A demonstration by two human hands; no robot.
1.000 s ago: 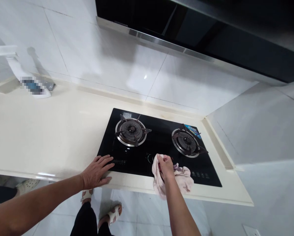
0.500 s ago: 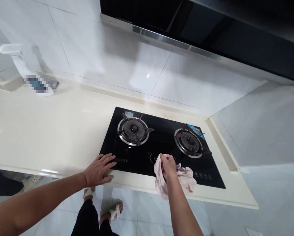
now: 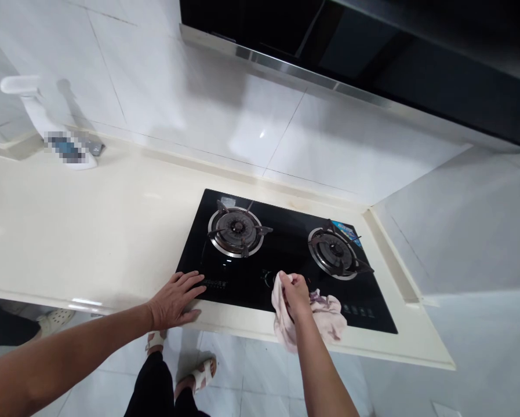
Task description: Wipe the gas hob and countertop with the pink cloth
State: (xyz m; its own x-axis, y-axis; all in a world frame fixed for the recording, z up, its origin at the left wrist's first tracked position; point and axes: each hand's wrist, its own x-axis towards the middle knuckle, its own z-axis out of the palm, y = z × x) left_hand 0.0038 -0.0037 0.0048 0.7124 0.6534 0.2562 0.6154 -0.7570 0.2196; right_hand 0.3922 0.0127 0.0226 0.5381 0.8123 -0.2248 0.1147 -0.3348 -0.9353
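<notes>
A black glass gas stove (image 3: 281, 223) with two burners is set into the cream countertop (image 3: 124, 231). My left hand (image 3: 175, 301) lies with fingers spread over the stove's front left corner and the counter edge. At the front middle of the stove, my right hand (image 3: 295, 292) pinches a pale pink cloth (image 3: 329, 318) by the control knob (image 3: 268, 279). The cloth drapes over the stove's front edge and the counter on both sides of the wrist. Part of the knob area is hidden behind hand and cloth.
Iron pan supports stand on the left burner (image 3: 237, 229) and right burner (image 3: 334, 250). Overhead hangs a black range hood (image 3: 373, 58). A white bottle (image 3: 42, 119) stands at the back left. At the lower left, another person's shoe (image 3: 56, 321) shows below the counter.
My right hand has shifted very slightly, its fingers still on the cloth near the knob. My left hand stays in place.
</notes>
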